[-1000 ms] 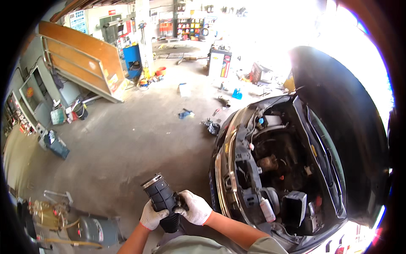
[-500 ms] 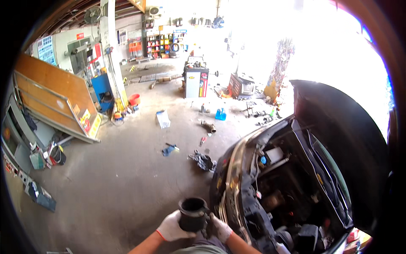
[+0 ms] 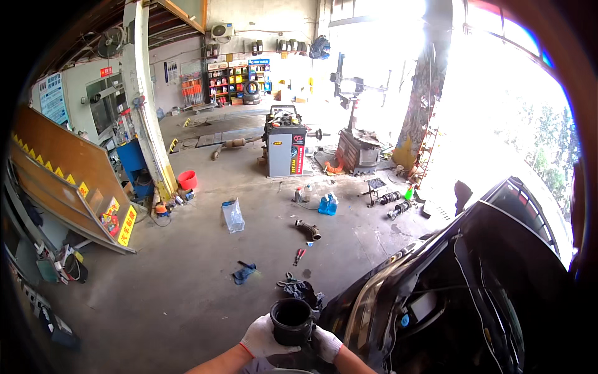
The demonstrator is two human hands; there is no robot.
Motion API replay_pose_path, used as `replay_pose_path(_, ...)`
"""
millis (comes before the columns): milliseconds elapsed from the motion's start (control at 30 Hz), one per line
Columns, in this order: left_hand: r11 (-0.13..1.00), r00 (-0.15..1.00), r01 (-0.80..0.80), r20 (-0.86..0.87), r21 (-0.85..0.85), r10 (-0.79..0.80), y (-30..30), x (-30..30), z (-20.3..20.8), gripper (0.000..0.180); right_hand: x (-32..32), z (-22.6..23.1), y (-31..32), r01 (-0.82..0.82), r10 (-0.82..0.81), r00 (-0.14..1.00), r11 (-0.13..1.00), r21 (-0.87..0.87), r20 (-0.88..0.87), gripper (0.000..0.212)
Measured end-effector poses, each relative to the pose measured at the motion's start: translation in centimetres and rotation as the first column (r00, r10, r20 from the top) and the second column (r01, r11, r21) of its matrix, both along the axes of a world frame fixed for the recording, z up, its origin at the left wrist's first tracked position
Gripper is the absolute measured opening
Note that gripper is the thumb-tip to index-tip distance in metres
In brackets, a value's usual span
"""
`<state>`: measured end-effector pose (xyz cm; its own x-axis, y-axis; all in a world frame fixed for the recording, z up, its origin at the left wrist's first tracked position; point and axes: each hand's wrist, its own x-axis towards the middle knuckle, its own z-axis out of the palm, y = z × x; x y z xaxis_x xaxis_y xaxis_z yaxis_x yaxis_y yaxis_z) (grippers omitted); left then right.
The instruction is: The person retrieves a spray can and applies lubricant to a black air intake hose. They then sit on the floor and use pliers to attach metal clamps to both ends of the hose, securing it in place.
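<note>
At the lower middle I hold a black, wide-mouthed air hose (image 3: 291,333), with its round opening facing up. My left hand (image 3: 263,340), in a white glove with a red cuff edge, is closed around its left side and underside. My right hand (image 3: 327,345), gloved the same way, grips its right side; some of those fingers are hidden behind the hose. Close by on the right stands a dark car (image 3: 374,293) with its hood (image 3: 498,274) raised. Just beyond the hose lies a crumpled black plastic bag (image 3: 302,290).
Farther out on the floor lie a blue cloth (image 3: 244,273), red-handled pliers (image 3: 300,255), a ribbed hose (image 3: 308,229), a clear plastic bag (image 3: 233,217) and blue jugs (image 3: 328,204). A wheel balancer (image 3: 286,149) stands beyond. A leaning wooden panel (image 3: 75,174) is at left.
The view has tilted up, showing more of the far workshop. My right hand has come up against the hose's side, and both hands still hold it.
</note>
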<state>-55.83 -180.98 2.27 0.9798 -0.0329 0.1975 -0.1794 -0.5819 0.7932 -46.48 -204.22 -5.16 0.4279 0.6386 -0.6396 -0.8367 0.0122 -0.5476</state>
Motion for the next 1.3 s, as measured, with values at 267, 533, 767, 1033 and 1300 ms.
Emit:
replay_pose_path(267, 0.866, 0.980, -0.124, -0.196, -0.485, 0.031, 10.2, 20.4, -3.1, 0.087, 21.1, -1.7, 11.2, -0.034, 0.103, 0.913, 0.983, -0.180, 0.394, 0.052)
replay_pose_path(533, 0.816, 0.962, 0.094, -0.158, -0.571, -0.222, 16.9, 44.0, -3.2, 0.082, 38.2, 2.7, 16.6, 0.198, -0.098, 0.882, 0.965, -0.174, 0.460, 0.059)
replay_pose_path(767, 0.740, 0.828, 0.294, -0.226, -0.604, -0.513, 14.6, 60.2, -2.9, 0.076, 47.5, -4.6, 14.4, 0.608, -0.611, 0.789, 0.792, 0.062, 0.060, 0.044)
replay_pose_path(1033, 0.808, 0.861, 0.111, -0.351, -0.579, -0.369, 13.2, 82.4, -8.6, 0.073, 62.5, -10.6, 8.5, 0.673, -0.671, 0.734, 0.696, -0.251, 0.106, 0.025)
replay_pose_path(1300, 0.563, 0.691, 0.215, -0.283, -0.798, -0.665, 0.5, 106.9, -5.1, 0.067, 88.7, -1.8, 0.8, 0.707, -0.611, 0.525, 0.701, 0.097, 0.593, 0.034)
